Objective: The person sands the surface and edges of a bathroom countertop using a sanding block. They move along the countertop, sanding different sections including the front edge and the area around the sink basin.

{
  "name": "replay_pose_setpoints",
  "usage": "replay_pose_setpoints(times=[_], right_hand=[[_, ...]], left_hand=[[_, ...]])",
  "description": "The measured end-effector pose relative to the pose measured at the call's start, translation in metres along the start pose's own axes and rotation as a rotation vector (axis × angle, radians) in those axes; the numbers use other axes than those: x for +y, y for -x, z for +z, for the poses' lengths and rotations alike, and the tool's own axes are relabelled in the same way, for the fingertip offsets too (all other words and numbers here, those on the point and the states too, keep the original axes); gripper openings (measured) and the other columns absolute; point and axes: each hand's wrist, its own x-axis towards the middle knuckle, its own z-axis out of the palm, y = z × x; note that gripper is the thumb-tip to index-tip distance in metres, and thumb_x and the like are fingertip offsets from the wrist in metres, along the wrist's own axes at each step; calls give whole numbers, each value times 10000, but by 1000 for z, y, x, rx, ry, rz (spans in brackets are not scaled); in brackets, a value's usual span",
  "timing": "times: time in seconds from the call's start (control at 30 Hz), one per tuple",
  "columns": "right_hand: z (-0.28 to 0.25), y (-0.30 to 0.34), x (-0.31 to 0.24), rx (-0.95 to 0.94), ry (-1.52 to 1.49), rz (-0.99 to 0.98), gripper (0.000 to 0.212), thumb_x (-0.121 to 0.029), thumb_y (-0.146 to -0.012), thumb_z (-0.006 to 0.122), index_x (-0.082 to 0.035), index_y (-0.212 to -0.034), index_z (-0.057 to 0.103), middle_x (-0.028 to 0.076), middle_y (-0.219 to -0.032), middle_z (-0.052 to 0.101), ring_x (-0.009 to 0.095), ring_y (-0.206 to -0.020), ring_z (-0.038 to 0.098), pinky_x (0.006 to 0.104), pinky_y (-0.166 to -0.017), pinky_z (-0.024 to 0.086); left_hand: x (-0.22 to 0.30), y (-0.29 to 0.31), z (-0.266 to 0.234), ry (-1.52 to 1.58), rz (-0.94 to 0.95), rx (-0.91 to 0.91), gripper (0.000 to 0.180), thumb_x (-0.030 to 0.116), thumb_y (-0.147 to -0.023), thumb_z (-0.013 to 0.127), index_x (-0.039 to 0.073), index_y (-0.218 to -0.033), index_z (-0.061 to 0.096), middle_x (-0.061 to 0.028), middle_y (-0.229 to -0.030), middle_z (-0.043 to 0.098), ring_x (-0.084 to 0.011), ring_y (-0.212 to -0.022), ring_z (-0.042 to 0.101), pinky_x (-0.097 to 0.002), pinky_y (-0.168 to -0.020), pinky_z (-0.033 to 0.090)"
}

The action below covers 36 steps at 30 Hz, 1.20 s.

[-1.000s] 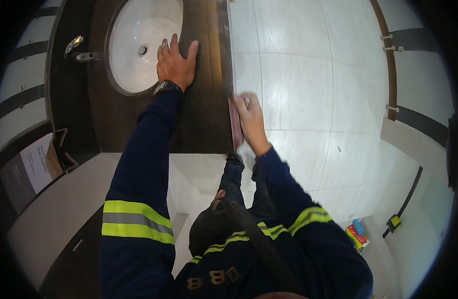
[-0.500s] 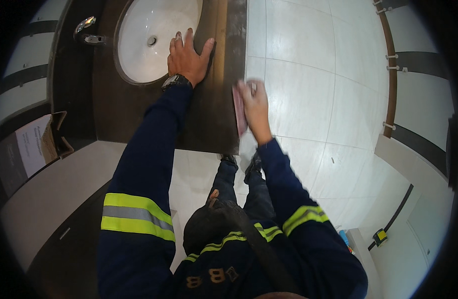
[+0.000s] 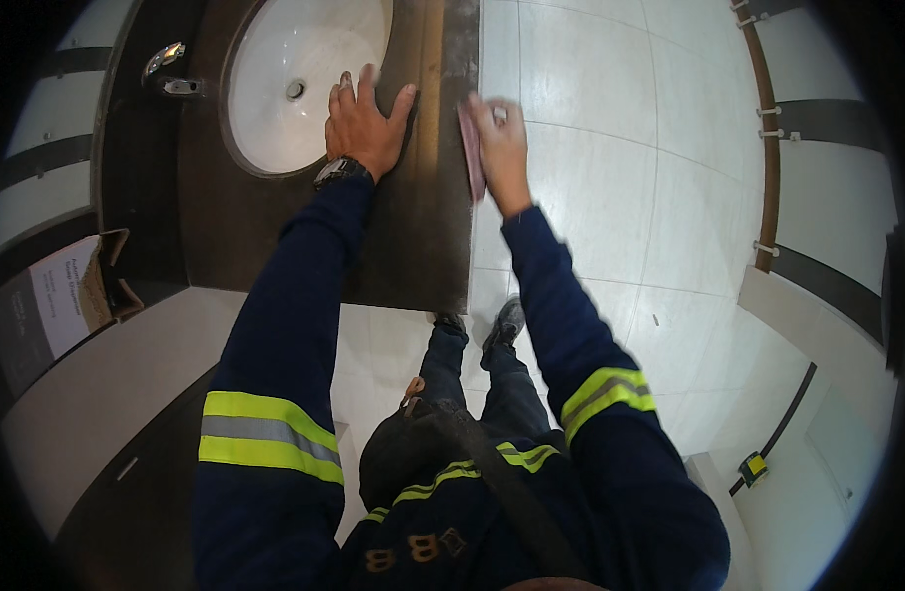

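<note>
My left hand [image 3: 366, 128] lies with spread fingers on the dark countertop [image 3: 393, 256], beside the rim of the white oval sink [image 3: 275, 108]. A watch circles that wrist. My right hand [image 3: 503, 148] is closed on a thin, flat pinkish pad [image 3: 471, 153], which looks like a sanding sheet or pad. The pad is held on edge against the front edge of the countertop, and my fingers are partly smeared by motion. A dusty, lighter strip runs along the counter near that edge.
A chrome faucet [image 3: 176, 79] stands behind the sink. An open cardboard box [image 3: 73, 295] rests at the left. Pale tiles cover the floor [image 3: 590, 177] at the right. A yellow and black tape measure [image 3: 754, 469] lies at the lower right.
My right hand has slid forward along the counter's front edge with the pinkish pad. My left hand stays on the counter, and the view has shifted slightly.
</note>
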Motion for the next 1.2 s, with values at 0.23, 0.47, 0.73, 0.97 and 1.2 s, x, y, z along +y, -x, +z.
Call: replay_pose_setpoints(times=[0.23,0.47,0.73,0.97,1.2], right_hand=[[-29,153,40,3,152,41,364,-320,-1036,699,-1,-1179,594,56,-1025,595,140,-932,559,314,-817,491],[-3,5,8,42,134,-114,442,-414,-1009,733,1,-1128,641,93,-956,658,175,-850,612,322,-771,514],[-35,183,31,-10,232,76,353,-298,-1048,676,9,-1196,587,72,-1000,588,156,-920,564,311,-826,489],[-38,181,17,-45,311,14,357,-306,-1050,678,6,-1197,585,67,-982,592,143,-893,555,306,-793,482],[3,-8,-10,86,163,-164,558,-473,-937,787,17,-1105,579,118,-954,625,202,-866,580,373,-776,506]], left_hand=[[-8,1,1,53,-8,-24,877,717,-984,518,115,-1613,412,-264,-1647,373,-436,-1547,303,-540,-1229,318],[-6,6,1,83,38,46,873,724,-974,531,103,-1585,459,-280,-1618,408,-442,-1521,342,-551,-1211,341],[-14,6,10,17,51,117,869,733,-981,519,101,-1576,472,-273,-1583,459,-417,-1497,393,-506,-1208,365],[-12,6,12,19,23,77,889,750,-973,510,109,-1587,456,-267,-1606,431,-414,-1516,365,-519,-1207,360],[-8,-1,10,96,46,71,911,753,-959,526,97,-1587,453,-269,-1622,411,-430,-1534,325,-551,-1208,344]])
